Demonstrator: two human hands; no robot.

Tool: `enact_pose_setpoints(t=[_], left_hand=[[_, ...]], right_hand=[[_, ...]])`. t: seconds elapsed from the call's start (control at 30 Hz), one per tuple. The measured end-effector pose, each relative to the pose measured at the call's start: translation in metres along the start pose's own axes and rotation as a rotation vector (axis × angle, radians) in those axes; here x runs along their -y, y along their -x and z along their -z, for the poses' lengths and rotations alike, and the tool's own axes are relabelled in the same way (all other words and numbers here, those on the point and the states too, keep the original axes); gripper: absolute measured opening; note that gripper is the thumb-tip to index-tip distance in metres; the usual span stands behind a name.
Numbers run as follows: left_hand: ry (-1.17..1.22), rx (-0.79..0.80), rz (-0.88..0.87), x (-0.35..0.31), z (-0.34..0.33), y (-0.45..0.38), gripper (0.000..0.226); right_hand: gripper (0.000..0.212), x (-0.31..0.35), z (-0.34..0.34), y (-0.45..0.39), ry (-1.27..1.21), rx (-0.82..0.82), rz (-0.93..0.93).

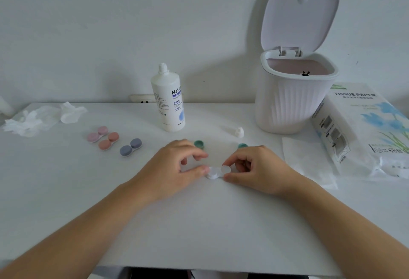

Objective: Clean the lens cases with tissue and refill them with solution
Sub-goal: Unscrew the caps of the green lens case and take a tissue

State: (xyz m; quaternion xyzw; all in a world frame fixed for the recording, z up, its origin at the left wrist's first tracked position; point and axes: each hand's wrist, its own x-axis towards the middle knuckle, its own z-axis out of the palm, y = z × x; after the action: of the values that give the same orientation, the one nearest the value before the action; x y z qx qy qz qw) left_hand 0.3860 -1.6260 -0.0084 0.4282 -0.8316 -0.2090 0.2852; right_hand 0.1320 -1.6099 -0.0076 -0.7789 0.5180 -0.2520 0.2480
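White lens case (214,173), caps off, sits on the table (199,223) at frame centre, between both my hands. L hand (174,163): thumb tip touching the case's left well, fingers loosely curled above it, not wrapped around anything. R hand (254,168): thumb and forefinger pinch the case's right well, other fingers curled behind.

Two green caps lie just beyond my knuckles: one (199,144) above the L hand, one (242,145) above the R hand, partly hidden.

Solution bottle (168,99) stands upright at upper centre, cap off; its small white cap (239,132) lies to the right of it, near the bin.

Left of centre, three closed cases in a group: pink (97,134), orange (108,140), grey-blue (130,147). Pink and orange touch; grey-blue just beside them, apart.

Upper left: crumpled used tissues (33,119) in a loose heap at the table edge.

Upper right: white ribbed bin (292,101), lid flipped up against the wall. Tissue pack (363,128) lies at far right, next to the bin. One flat tissue sheet (307,163) spread in front of the pack, just right of my R hand.
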Motion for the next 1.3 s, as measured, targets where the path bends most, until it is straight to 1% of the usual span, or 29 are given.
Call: enact_pose_setpoints(t=[0.1,0.23,0.43,0.63,0.7,0.77,0.83,0.9,0.97,1.03,1.1,1.17,1.23,1.3], left_hand=[[-0.007,0.068,0.01,-0.004,-0.006,0.008,0.037],[-0.016,0.062,0.035,-0.008,-0.012,0.007,0.038],[0.077,0.035,0.088,-0.012,-0.015,0.006,0.02],[0.1,0.036,0.134,-0.014,-0.017,0.005,0.018],[0.11,0.034,0.144,-0.013,-0.017,0.005,0.017],[0.125,0.029,0.143,-0.012,-0.017,0.005,0.017],[0.135,0.026,0.138,-0.012,-0.017,0.005,0.023],[0.137,0.02,0.138,-0.011,-0.018,0.005,0.028],[0.138,0.01,0.135,-0.011,-0.019,0.006,0.028],[0.154,0.0,0.144,-0.011,-0.018,0.006,0.025],[0.184,-0.009,0.161,-0.011,-0.017,0.007,0.026],[0.203,-0.011,0.184,-0.012,-0.016,0.007,0.021],[0.211,-0.014,0.215,-0.012,-0.015,0.007,0.014],[0.228,-0.018,0.242,-0.011,-0.014,0.006,0.015]], right_hand=[[0.016,0.0,0.0,0.001,-0.002,-0.003,0.003],[0.016,0.0,0.001,0.003,0.005,-0.011,0.011],[0.018,0.005,0.002,0.005,0.021,-0.005,0.013],[0.015,0.01,0.004,0.004,0.049,0.03,0.003],[0.018,0.012,0.004,0.005,0.065,0.039,-0.004],[0.026,0.013,0.007,0.008,0.062,0.04,-0.011],[0.031,0.008,0.017,0.013,0.055,-0.015,-0.038],[0.025,-0.001,0.033,0.022,0.112,-0.148,-0.1],[0.02,-0.01,0.049,0.034,0.226,-0.296,-0.161],[0.02,-0.015,0.056,0.045,0.355,-0.366,-0.18],[0.022,-0.015,0.058,0.056,0.442,-0.369,-0.171],[0.023,-0.015,0.058,0.063,0.518,-0.351,-0.18],[0.023,-0.016,0.059,0.064,0.608,-0.291,-0.263],[0.021,-0.018,0.058,0.063,0.672,-0.208,-0.367]])
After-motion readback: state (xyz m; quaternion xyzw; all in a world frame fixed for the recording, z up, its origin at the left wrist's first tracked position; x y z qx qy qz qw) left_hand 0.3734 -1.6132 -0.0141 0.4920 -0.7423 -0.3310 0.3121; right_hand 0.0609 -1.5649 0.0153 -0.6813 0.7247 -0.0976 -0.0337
